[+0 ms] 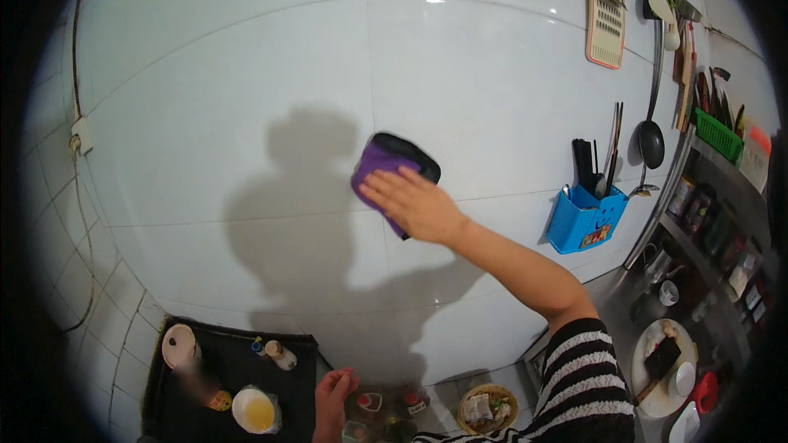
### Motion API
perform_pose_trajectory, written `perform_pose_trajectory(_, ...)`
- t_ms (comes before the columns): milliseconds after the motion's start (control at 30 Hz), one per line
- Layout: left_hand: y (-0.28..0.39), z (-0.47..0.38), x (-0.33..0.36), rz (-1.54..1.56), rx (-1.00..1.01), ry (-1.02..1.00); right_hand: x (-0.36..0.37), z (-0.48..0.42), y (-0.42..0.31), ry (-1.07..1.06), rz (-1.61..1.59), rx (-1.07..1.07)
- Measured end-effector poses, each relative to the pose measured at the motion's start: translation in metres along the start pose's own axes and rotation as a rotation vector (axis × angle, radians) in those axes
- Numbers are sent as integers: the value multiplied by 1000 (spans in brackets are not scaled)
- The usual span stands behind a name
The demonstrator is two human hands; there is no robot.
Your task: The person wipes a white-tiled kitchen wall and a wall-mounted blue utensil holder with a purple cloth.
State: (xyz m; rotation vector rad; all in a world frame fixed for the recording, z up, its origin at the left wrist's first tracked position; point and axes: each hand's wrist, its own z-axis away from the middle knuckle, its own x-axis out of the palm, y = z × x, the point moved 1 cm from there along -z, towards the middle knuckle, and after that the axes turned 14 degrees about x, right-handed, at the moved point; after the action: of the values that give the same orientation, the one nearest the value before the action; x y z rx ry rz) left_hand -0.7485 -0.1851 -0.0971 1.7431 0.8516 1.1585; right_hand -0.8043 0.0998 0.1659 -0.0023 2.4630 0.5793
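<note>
My right hand (414,204) lies flat on a purple cloth with black edging (385,163), pressing it against the white tiled wall (246,104). Its fingers are spread over the cloth and hide part of it. Low in the picture, my left hand (335,397) hangs loosely curled, with nothing visible in it. Beside that hand, to its left, is a black countertop (203,427). To its right, lower down, stand several containers, among them a red-lidded jar (414,401).
A blue utensil holder (575,221), a ladle (651,143) and a grater (606,18) hang on the wall at right. A metal shelf (708,252) stands beyond. Below are a cutting board (643,344) and a basket (514,406). A bowl (243,409) sits on the black countertop.
</note>
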Motion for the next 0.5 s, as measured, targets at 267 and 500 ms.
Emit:
perform_pose_trajectory(267, 7, 2, 7, -279, 119, -110, -25, -5, 28, 271, -62, 455)
perform_pose_trajectory(500, 6, 7, 26, -129, 53, -94, -61, -30, 45, 264, -271, 713)
